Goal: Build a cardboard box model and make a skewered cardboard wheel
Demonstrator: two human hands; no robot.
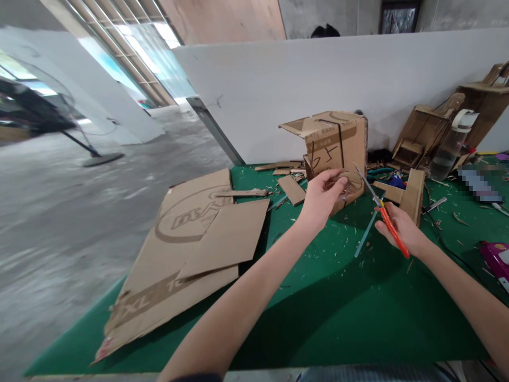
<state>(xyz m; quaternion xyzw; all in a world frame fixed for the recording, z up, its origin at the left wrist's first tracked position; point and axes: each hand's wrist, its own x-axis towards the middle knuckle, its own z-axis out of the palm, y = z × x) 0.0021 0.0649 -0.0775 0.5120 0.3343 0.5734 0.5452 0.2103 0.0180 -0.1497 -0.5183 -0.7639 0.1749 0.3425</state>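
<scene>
An upright cardboard box (324,151) with black marker lines and a raised flap stands on the green table (310,313). At its front, my left hand (323,195) has fingers and thumb closed by a round cardboard shape (356,183) with something clear and shiny below it. What the fingertips pinch is too small to make out. In my right hand (401,231) is a pair of scissors (392,228) with orange-red handles. Their blades point up and left, just right of the box. A thin bluish strip (365,239) lies under them.
Large flat cardboard sheets (191,228) cover the table's left. Cardboard scraps (292,190) lie around the box. To the right are an L-shaped cardboard piece (413,193), a clear bottle (451,146), a phone (480,183) and a purple device (495,260). A white panel (254,101) borders the back.
</scene>
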